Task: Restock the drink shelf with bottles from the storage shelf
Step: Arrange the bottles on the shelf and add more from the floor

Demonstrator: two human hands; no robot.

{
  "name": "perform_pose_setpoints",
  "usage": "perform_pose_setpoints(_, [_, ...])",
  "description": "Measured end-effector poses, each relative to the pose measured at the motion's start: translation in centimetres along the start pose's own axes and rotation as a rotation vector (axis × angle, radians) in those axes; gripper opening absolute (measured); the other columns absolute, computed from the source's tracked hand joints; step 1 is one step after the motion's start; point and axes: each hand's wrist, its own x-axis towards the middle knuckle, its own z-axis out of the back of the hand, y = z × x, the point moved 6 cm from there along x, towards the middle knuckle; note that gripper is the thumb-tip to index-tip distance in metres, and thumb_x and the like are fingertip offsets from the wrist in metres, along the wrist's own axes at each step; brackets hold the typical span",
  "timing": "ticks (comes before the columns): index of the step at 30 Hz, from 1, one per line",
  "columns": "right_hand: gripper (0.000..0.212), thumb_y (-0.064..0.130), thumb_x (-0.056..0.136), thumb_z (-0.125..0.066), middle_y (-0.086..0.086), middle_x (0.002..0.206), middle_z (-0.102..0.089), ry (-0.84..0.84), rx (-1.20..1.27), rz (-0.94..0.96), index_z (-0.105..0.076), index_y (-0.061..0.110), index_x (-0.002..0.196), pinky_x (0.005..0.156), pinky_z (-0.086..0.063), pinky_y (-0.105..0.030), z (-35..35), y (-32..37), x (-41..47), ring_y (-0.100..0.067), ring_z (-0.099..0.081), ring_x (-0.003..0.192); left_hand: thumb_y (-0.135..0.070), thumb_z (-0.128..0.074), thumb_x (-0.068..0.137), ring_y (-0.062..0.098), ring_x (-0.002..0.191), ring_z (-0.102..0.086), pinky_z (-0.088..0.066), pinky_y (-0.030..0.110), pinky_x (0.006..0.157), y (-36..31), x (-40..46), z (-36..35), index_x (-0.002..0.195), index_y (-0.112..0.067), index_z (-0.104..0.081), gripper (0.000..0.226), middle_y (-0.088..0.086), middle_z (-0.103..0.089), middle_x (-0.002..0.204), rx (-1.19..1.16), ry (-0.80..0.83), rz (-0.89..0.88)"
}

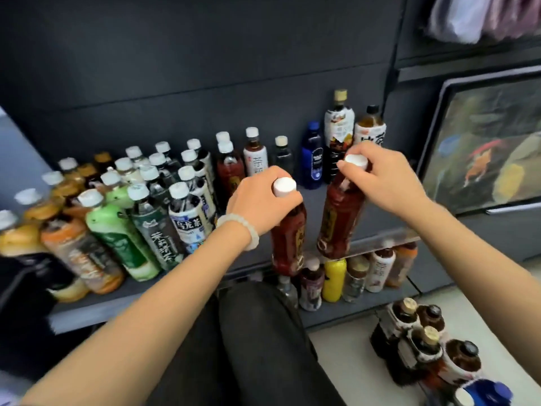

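While I lean over the dark grey drink shelf (123, 303), its left half stands crowded with plastic bottles in rows, and a bare strip of shelf board runs open toward the right, behind my hands. My left hand (260, 200) curls around the neck of a dark red plastic tea bottle with a white cap (288, 238), fingers wrapped just below the cap. That bottle hangs upright, cap at the top, its base dipping past the shelf's front edge, so it is not yet set down. My right hand (383, 174) pinches the cap end of a second dark red tea bottle (339, 218), whose long axis tilts slightly, top leaning right, base near the front lip of the shelf.

Both bottles hang below my grips, and the open shelf space lies beyond them, farther from me. A matching red bottle (231, 171) already stands in the row just left of and behind my left hand, beside the white-capped dark bottles (187, 200). I judge my left hand nearer that row, so its bottle likely goes in first, lifted and carried forward.
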Motion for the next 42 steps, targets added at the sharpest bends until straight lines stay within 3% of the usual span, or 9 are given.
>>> perform_pose_setpoints(5, [0.019,0.042,0.088,-0.056,0.000,0.091,-0.064,0.095,0.056,0.038,-0.058,0.024,0.094,0.077,-0.047,-0.039,-4.8,1.7,5.1,-0.021,-0.057,0.087,-0.034,-0.065,0.078,0.016,0.087,-0.060,-0.050,0.033,0.078,3.4,2.0,3.5,0.088,-0.029,-0.062,0.012,-0.006,-0.066,0.091,0.108,0.011,0.048])
perform_pose_setpoints(8, [0.022,0.043,0.088,-0.057,0.006,0.091,-0.061,0.157,0.100,0.036,-0.058,0.023,0.098,0.072,-0.042,-0.032,-7.7,3.0,7.4,-0.017,-0.056,0.084,-0.038,-0.062,0.079,0.019,0.092,-0.059,-0.050,0.037,0.082,5.4,2.6,4.9,0.088,-0.035,-0.059,0.011,-0.007,-0.065,0.096,0.191,0.007,0.084])
perform_pose_setpoints(11, [0.019,0.044,0.087,-0.059,0.000,0.092,-0.065,0.189,0.136,0.031,-0.056,0.026,0.092,0.078,-0.047,-0.037,-10.3,4.1,9.1,-0.020,-0.059,0.087,-0.039,-0.061,0.080,0.020,0.092,-0.058,-0.050,0.039,0.081,6.5,3.2,5.9,0.088,-0.038,-0.055,0.010,-0.007,-0.063,0.095,0.245,0.023,0.106])
perform_pose_setpoints(16, [0.022,0.048,0.083,-0.059,0.003,0.084,-0.064,0.257,0.172,0.005,-0.057,0.027,0.088,0.080,-0.049,-0.039,-14.0,4.9,11.4,-0.020,-0.058,0.089,-0.039,-0.062,0.077,0.017,0.090,-0.058,-0.049,0.035,0.077,7.0,4.2,6.6,0.089,-0.036,-0.058,0.012,-0.011,-0.064,0.092,0.337,0.075,0.076])
perform_pose_setpoints(20, [0.018,0.042,0.088,-0.056,0.002,0.093,-0.065,0.362,0.193,0.066,-0.058,0.025,0.092,0.085,-0.047,-0.039,-16.3,6.2,12.6,-0.020,-0.057,0.092,-0.039,-0.068,0.070,0.012,0.086,-0.055,-0.043,0.028,0.070,8.0,4.3,7.0,0.084,-0.037,-0.061,0.017,-0.012,-0.062,0.086,0.393,0.053,0.046])
perform_pose_setpoints(25, [0.020,0.040,0.088,-0.055,0.000,0.097,-0.064,0.443,0.168,0.097,-0.058,0.023,0.099,0.082,-0.043,-0.035,-18.7,7.2,13.0,-0.020,-0.055,0.093,-0.037,-0.070,0.071,0.012,0.083,-0.053,-0.039,0.026,0.068,9.1,4.3,7.4,0.087,-0.031,-0.062,0.019,-0.019,-0.052,0.073,0.391,0.065,0.027])
perform_pose_setpoints(36, [0.031,0.049,0.087,-0.057,0.001,0.092,-0.058,0.522,0.116,0.067,-0.053,0.022,0.102,0.073,-0.038,-0.031,-21.3,7.5,13.4,-0.019,-0.052,0.089,-0.031,-0.072,0.075,0.014,0.084,-0.057,-0.048,0.040,0.080,10.3,4.4,7.6,0.095,-0.028,-0.059,0.024,-0.005,-0.063,0.084,0.243,0.145,0.020])
perform_pose_setpoints(39, [0.034,0.050,0.084,-0.060,0.005,0.082,-0.054,0.541,0.032,0.084,-0.051,0.021,0.100,0.070,-0.039,-0.032,-21.0,7.9,13.8,-0.018,-0.053,0.085,-0.031,-0.071,0.077,0.014,0.085,-0.057,-0.048,0.039,0.081,10.3,4.5,7.6,0.100,-0.030,-0.060,0.026,-0.008,-0.062,0.085,0.251,0.153,0.012])
perform_pose_setpoints(42, [0.035,0.050,0.083,-0.060,0.004,0.085,-0.055,0.532,-0.050,0.105,-0.050,0.020,0.099,0.069,-0.039,-0.033,-20.7,8.3,14.1,-0.019,-0.053,0.087,-0.035,-0.069,0.078,0.015,0.089,-0.055,-0.048,0.040,0.082,10.3,4.8,7.3,0.106,-0.032,-0.059,0.029,-0.013,-0.058,0.085,0.284,0.152,0.003])
